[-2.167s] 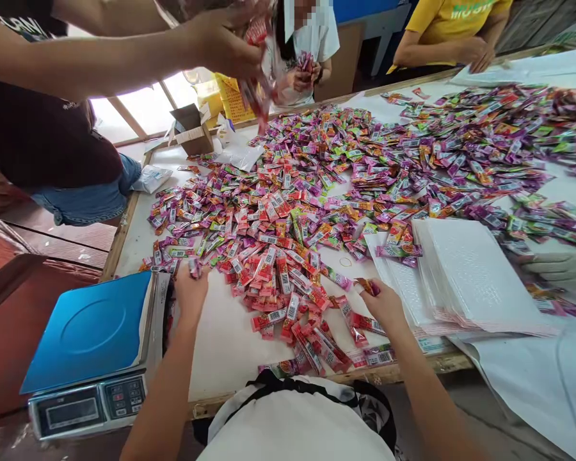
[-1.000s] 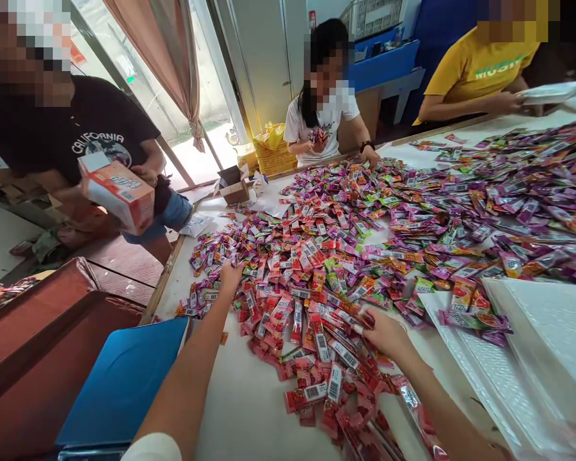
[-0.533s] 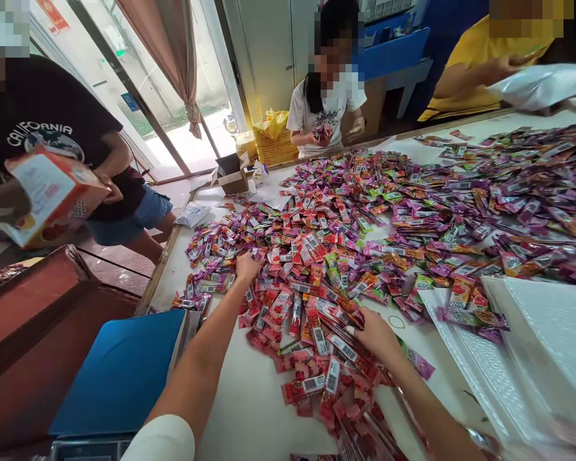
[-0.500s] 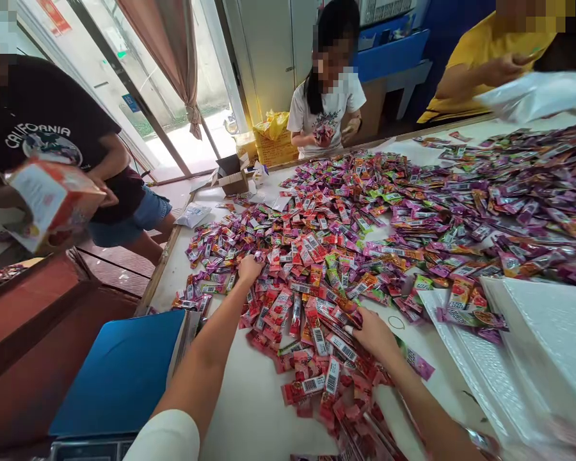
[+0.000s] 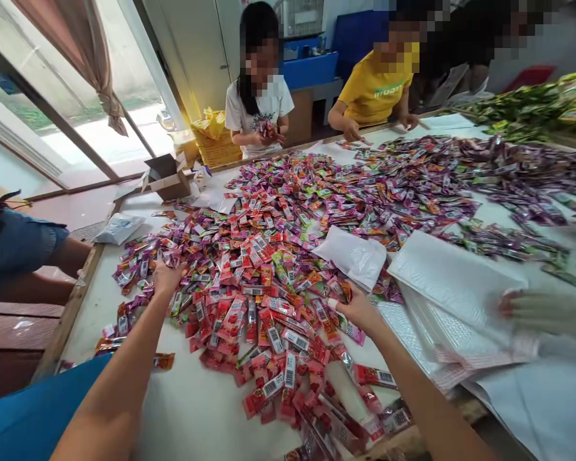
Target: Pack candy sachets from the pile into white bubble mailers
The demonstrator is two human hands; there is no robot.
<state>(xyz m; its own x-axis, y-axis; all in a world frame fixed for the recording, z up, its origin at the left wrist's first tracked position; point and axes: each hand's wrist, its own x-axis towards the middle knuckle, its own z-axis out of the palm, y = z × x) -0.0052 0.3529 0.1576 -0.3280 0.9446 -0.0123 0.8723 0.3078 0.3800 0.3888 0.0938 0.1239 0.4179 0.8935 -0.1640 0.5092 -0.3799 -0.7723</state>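
Observation:
My left hand (image 5: 167, 276) is at the left side of a heap of small snack packets (image 5: 230, 317), its fingers closed round a few purple packets (image 5: 173, 256). On the right of the heap my right hand (image 5: 362, 312) is bent over the packets, thumb and fingers closed on a dark orange-brown packet (image 5: 346, 292); part of its grip is hidden. Red packets with barcodes lie thickly between my two hands. Just beyond my right hand, a white padded envelope (image 5: 358, 255) rests on the heap.
More padded envelopes (image 5: 454, 272) are stacked at right, where a co-worker's blurred gloved hand (image 5: 532, 310) reaches in. Two people sit across the table. A small open carton (image 5: 168, 179) and a plastic bag (image 5: 119, 228) stand at left, above a blue lid-like surface (image 5: 33, 410).
My view has turned right. A padded envelope now lies on the heap near my right hand, and a gloved hand has appeared at right. The person holding a box at left has mostly left view.

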